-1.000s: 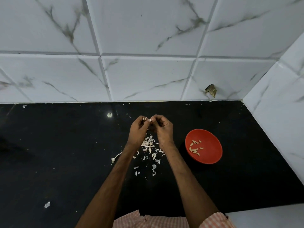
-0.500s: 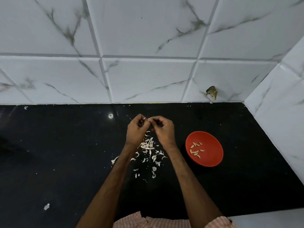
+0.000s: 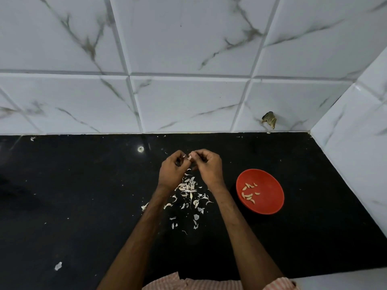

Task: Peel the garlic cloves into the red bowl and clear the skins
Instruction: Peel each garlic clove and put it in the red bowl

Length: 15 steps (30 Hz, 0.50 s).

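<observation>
Along the tiled back wall, black worktop stretches wide leftward. Mid-worktop, our left hand and right hand meet, curled, both grips pinching one garlic clove over scattered skins. Rightward, the red bowl sits near the side wall.

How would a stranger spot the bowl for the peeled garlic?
Look along the black countertop toward the white tiled side wall on the right. The red bowl sits there, right of the person's right hand. It alone is brightly coloured and holds a few peeled cloves.
</observation>
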{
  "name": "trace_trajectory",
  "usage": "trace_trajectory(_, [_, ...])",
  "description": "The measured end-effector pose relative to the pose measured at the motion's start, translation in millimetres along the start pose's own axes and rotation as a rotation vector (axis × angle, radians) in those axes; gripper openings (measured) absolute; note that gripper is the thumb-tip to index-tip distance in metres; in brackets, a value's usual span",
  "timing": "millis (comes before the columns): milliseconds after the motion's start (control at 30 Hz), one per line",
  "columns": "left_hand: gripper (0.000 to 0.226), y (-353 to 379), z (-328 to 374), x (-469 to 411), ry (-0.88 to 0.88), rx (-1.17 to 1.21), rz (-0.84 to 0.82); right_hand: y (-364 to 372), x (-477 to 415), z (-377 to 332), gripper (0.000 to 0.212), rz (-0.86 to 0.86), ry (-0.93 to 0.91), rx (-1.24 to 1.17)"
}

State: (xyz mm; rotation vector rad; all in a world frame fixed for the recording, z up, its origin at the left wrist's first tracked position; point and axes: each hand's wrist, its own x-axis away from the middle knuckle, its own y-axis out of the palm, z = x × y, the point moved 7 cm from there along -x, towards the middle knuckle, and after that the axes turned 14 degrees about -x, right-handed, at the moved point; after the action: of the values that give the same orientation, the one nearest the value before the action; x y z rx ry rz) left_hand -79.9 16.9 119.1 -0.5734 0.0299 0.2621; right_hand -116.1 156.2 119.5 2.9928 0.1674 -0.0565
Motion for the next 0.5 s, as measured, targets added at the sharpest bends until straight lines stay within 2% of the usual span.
trace_trajectory(200, [0.025,-3.4,-0.6,-2.2,-0.033,-0.09,0.03,3.3,-1.1,5.7,0.013,0.029,0.024,-0.009])
trace_trajectory(367, [0.02,-4.9,-0.7,-2.5,-0.044,-0.117,0.035,2.5,3.3,6.3,0.014,0.107,0.113,-0.217])
trace_trajectory(500, [0.022,-3.8,0.3,-1.2,-0.025,-0.048,0.016,5.0,5.2,8.3,0.015,0.109,0.145,-0.268])
